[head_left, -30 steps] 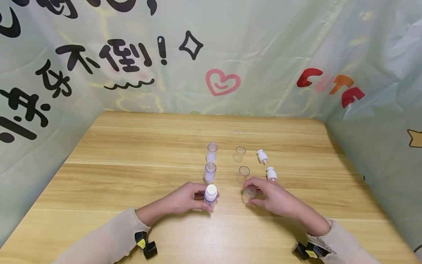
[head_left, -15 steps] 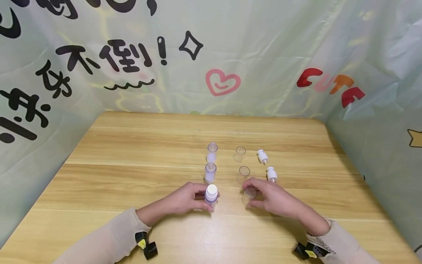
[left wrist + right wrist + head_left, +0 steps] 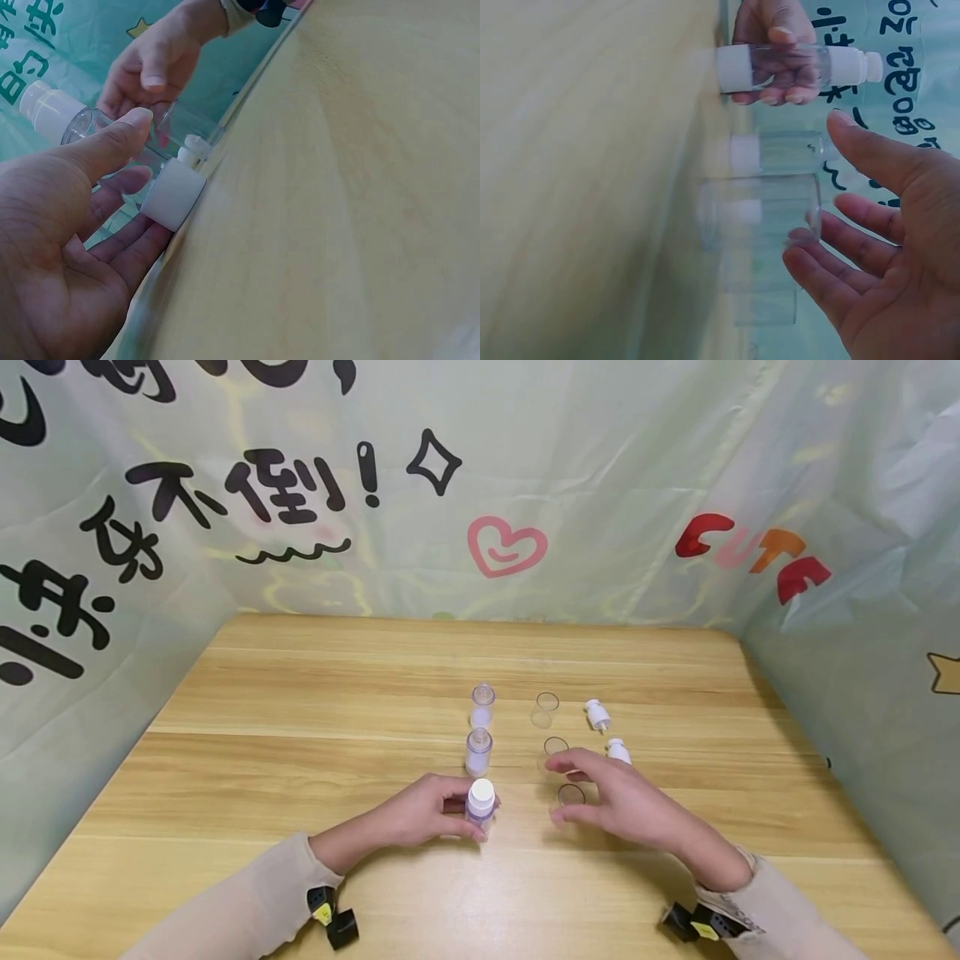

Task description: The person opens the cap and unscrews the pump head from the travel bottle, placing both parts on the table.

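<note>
Upright on the table, a small clear bottle (image 3: 480, 802) with a white pump top is held between the thumb and fingers of my left hand (image 3: 420, 812). The left wrist view shows its white pump (image 3: 56, 111) and white base (image 3: 173, 193). My right hand (image 3: 628, 802) hovers around a clear cap (image 3: 571, 797), its thumb and fingers spread. In the right wrist view that see-through cap (image 3: 761, 214) stands just beyond the fingertips, apparently untouched. Behind the held bottle stand two more bottles (image 3: 479, 753) (image 3: 482, 707) without pumps.
Two other clear caps (image 3: 556, 746) (image 3: 545, 711) stand in a row behind the near one. Farther right lie two white pump heads (image 3: 597, 716) (image 3: 617, 751), the nearer partly covered by my right hand. A printed curtain (image 3: 600, 485) borders the wooden table (image 3: 300, 693).
My right thumb and fingers have parted from the clear cap and spread wider, with the hand slightly raised. The cap stays in place. My left hand and the bottle have not moved.
</note>
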Action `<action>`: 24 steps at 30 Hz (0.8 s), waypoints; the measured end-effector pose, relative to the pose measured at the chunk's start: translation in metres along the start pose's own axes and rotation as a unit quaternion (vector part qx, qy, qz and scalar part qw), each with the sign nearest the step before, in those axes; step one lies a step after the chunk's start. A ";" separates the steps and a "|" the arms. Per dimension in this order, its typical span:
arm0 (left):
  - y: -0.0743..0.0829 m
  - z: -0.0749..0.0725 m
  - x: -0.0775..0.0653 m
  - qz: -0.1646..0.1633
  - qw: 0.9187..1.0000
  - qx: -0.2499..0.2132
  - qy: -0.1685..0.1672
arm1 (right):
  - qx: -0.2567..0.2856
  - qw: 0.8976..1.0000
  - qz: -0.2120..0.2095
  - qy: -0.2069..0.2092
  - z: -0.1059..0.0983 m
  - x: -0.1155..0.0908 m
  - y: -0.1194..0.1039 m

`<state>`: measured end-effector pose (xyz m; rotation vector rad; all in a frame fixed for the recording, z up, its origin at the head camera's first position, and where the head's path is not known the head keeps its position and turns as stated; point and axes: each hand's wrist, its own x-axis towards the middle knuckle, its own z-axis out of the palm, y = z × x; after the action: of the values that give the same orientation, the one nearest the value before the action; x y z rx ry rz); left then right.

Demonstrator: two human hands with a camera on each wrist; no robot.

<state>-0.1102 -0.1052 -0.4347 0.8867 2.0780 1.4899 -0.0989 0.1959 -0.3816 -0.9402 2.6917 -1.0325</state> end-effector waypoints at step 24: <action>0.001 -0.002 0.000 0.005 1.000 0.013 0.003 | 0.042 0.990 -0.120 0.064 0.016 0.037 -0.041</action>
<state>-0.1114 -0.1063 -0.4333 0.9046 2.1042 1.4762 -0.1023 0.1413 -0.3636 -1.2458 2.6579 -1.2823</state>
